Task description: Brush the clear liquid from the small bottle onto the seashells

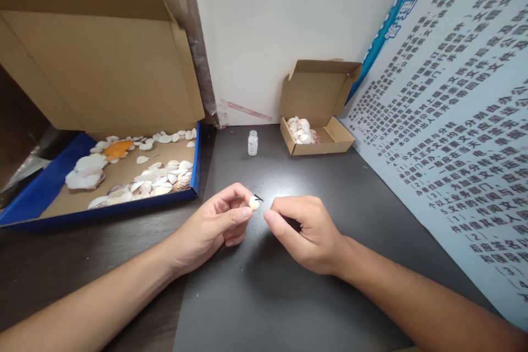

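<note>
Between the thumb and forefinger of my left hand (225, 217) is a small white seashell (254, 203). My right hand (307, 231) is closed around a small cap brush; its dark bristle tip (258, 198) is at the top of the shell. A thin, pale stem runs from that tip back to my right fingers, and a bit of the black cap (293, 224) shows under them. Beyond both hands an uncapped little bottle (253, 144) with white contents stands upright on the dark mat (350, 187).
At left lies an open blue-edged cardboard box (197, 162) with many white shells and an orange scallop shell (118, 149). A smaller open cardboard box (322, 148) with shells stands at the back right. A printed board (437, 121) leans along the right side, and a white wall (284, 27) rises behind.
</note>
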A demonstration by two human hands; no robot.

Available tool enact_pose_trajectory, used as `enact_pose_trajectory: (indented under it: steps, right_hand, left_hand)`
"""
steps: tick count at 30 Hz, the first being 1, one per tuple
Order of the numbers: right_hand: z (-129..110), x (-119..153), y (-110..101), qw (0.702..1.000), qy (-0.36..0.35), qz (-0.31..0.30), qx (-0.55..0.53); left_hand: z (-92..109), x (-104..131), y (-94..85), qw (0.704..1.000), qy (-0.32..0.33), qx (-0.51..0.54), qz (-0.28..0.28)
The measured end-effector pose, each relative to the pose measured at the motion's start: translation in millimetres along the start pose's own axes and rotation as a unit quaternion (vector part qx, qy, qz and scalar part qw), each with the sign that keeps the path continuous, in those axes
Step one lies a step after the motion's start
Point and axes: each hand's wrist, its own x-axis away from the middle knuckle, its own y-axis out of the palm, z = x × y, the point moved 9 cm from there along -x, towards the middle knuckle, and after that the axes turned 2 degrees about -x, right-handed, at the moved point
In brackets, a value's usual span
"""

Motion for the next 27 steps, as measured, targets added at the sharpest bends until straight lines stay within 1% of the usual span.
enact_pose_trajectory:
  steps: [5, 11, 20, 27]
  right_hand:
    - [4.1, -0.2, -5.1, 0.999, 0.017, 0.027, 0.013]
    - [-2.9, 0.4, 2.9, 1.0, -0.013, -0.016, -0.022]
    - [-2.2, 2.9, 5.7, 0.999, -0.009, -0.032, -0.035]
    - [-3.2, 1.6, 2.9, 0.999, -0.011, -0.022, -0.03]
  left_hand:
    - [-1.8, 0.5, 1.7, 1.0, -0.001, -0.009, -0.011]
    - [0.2, 0.3, -0.7, 0.999, 0.012, -0.033, 0.005]
    - [4.9, -0.3, -3.2, 0.998, 0.036, -0.051, 0.012]
    - [3.0, -0.7, -1.0, 0.997, 0.042, -0.062, -0.015]
